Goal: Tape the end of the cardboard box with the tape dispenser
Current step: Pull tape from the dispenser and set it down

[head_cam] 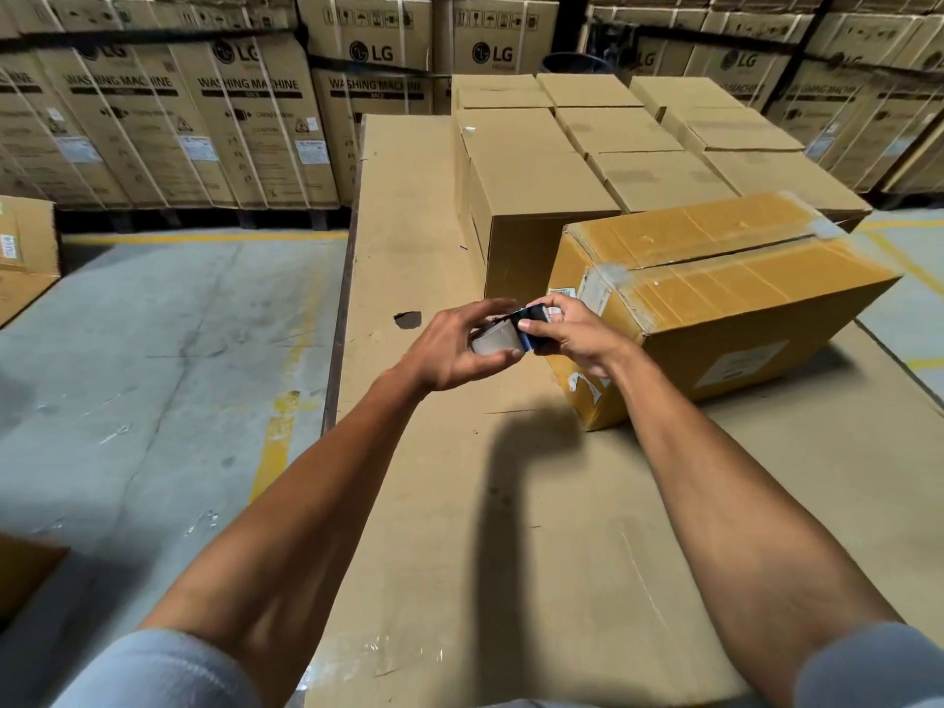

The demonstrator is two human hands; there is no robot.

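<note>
A yellowish cardboard box [725, 293] lies on a flat cardboard-covered surface [459, 503], its top flaps shut with clear tape along the seam. Just in front of its near left end I hold a tape dispenser [503, 334] with both hands. My left hand [454, 350] wraps the clear tape roll from the left. My right hand [572, 334] grips the dispenser's blue and black body, close to the box's end face. The box's end face is partly hidden behind my right hand.
Several plain brown boxes [531, 196] stand stacked behind the taped box. Tall washing machine cartons [245, 120] line the back wall. Concrete floor [153, 350] with yellow lines lies to the left, below the surface's edge. A small hole [407, 319] marks the cardboard surface.
</note>
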